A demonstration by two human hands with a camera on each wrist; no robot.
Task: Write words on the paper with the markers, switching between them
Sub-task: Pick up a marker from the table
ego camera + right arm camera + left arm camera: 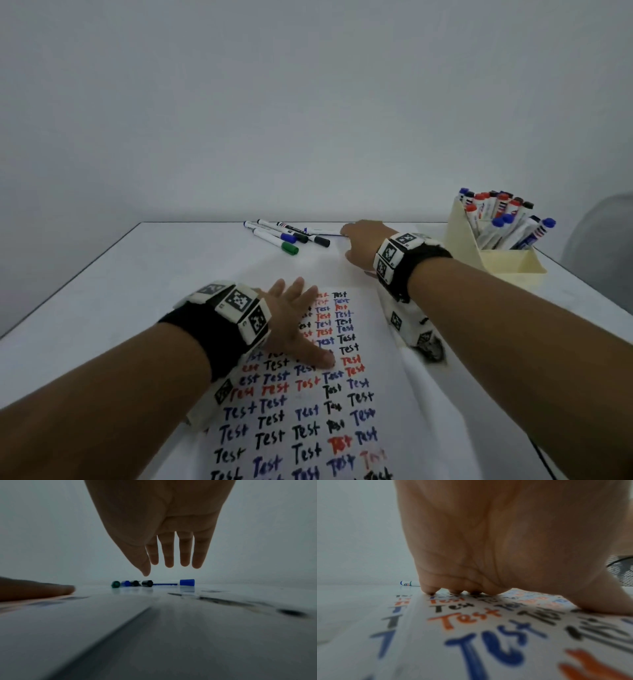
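Note:
A white paper covered in rows of the word "Test" in black, blue and red lies in front of me. My left hand presses flat on it with spread fingers. My right hand hovers with straight fingers over the table's far part, holding nothing. Just beyond it lies a blue-capped marker. Left of it lies a group of capped markers with green, blue and black caps.
A cream holder full of red, blue and black markers stands at the far right. The white table ends at a plain wall behind the markers. A dark smudge marks the table right of the paper.

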